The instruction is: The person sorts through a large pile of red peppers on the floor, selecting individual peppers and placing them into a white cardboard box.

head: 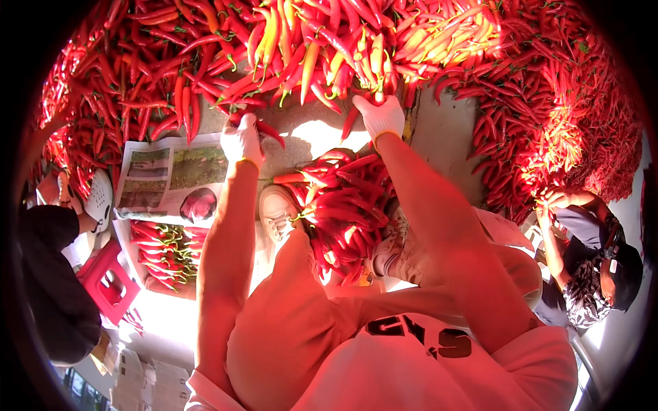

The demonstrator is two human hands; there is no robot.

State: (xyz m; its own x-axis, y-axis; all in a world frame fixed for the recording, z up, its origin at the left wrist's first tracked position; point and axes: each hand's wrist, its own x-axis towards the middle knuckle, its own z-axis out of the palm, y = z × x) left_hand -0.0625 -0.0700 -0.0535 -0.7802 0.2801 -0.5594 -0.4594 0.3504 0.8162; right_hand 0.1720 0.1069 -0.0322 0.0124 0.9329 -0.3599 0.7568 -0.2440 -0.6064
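My left hand [242,141], in a white knit glove, is closed around red chili peppers [271,133]; one sticks out to the right of the fist. My right hand [383,117], gloved the same way, touches the near edge of a large heap of red chili peppers [329,46]. A pepper's stem end lies at its fingertips, but whether the fingers grip it is hidden. Between my shoes is a smaller pile of red peppers [349,205].
Printed newspaper [149,177] lies at left, above a box of peppers [167,251] with stems aligned. A pink plastic stool [110,282] stands beside a person in dark clothes [51,277]. Another person in a cap [591,262] works by the right-hand heap [555,118].
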